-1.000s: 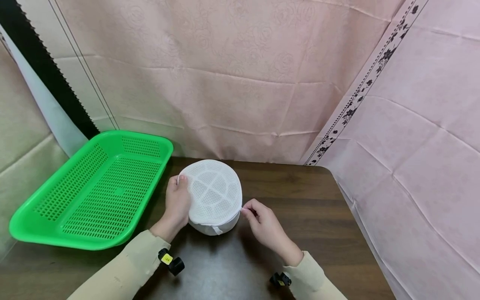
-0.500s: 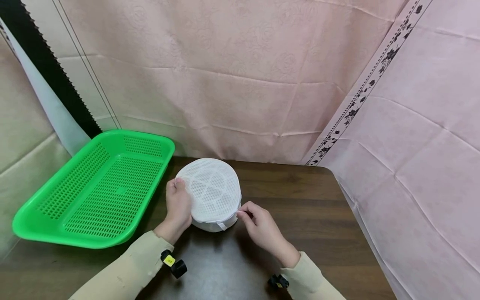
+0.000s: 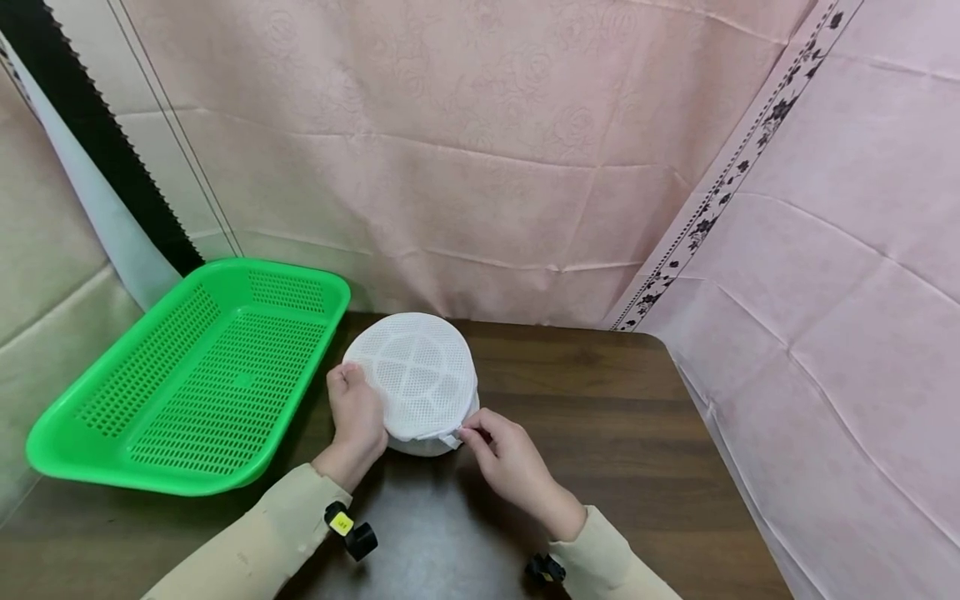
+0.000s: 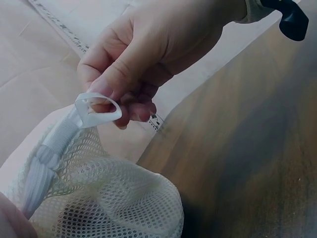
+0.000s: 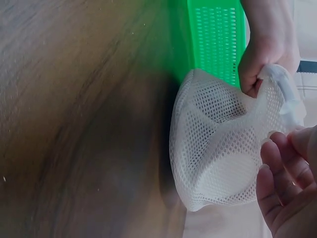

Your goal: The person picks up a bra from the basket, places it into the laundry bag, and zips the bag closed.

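Observation:
A round white mesh laundry bag (image 3: 411, 379) stands on the dark wooden table, its mesh lid facing up. My left hand (image 3: 356, 417) grips its left rim, thumb on top; the fingers behind are hidden in the head view. At the front right rim, my right hand (image 3: 506, 462) pinches the small zipper pull, mostly hidden by the fingertips, beside a white fabric loop (image 4: 101, 118). The left wrist view shows the zipper band (image 4: 52, 146) running along the rim to that loop. In the right wrist view the mesh side (image 5: 218, 144) is creased inward.
A large green plastic basket (image 3: 255, 467) with slotted sides stands left of the bag, close to my left hand. Pink patterned cloth (image 3: 480, 208) hangs behind the table and on the right. Bare wooden tabletop (image 3: 600, 400) lies right of the bag.
My right hand has slid left and toward me along the bag's rim with the zipper pull, up to the fabric loop. The bag has turned and shifted slightly left in my left hand.

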### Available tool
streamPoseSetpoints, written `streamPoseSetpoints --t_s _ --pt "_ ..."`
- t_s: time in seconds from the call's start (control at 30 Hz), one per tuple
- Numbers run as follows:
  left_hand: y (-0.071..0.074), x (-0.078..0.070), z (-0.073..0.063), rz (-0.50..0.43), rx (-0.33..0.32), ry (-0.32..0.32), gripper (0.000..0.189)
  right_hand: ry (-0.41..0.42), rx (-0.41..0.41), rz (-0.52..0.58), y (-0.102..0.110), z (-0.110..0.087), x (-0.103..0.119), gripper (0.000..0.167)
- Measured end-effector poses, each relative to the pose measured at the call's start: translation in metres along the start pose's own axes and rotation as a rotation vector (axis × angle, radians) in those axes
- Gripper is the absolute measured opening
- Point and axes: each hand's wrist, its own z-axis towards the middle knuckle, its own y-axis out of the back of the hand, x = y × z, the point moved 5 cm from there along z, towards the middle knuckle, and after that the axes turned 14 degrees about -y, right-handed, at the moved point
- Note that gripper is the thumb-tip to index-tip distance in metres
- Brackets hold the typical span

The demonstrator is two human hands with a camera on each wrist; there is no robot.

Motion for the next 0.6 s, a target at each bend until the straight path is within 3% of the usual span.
streamPoseSetpoints --t_s 0.2,0.43,0.53,0.6 --pt "-0.0009 -0.0009 -0.0035 -0.018 -0.015 -0.001 0.029 0.032 -0.013 -0.012 -0.0044 -0.001 0.0023 0.006" --pt "-0.0003 0.0008 -0.0062 -0.01 -0.026 0.012 0.036 0.052 0.031 -0.025 -0.0082 -0.0015 0.0044 0.005" --pt "-0.0009 0.0018 -0.0057 -0.028 0.005 0.028 0.034 0.042 0.023 -0.022 -0.0045 -0.0003 0.0023 0.004" --pt "-0.0022 0.0024 -0.0055 -0.029 0.06 0.04 0.033 0.018 0.013 -0.008 -0.0002 0.0003 -0.0007 0.004"
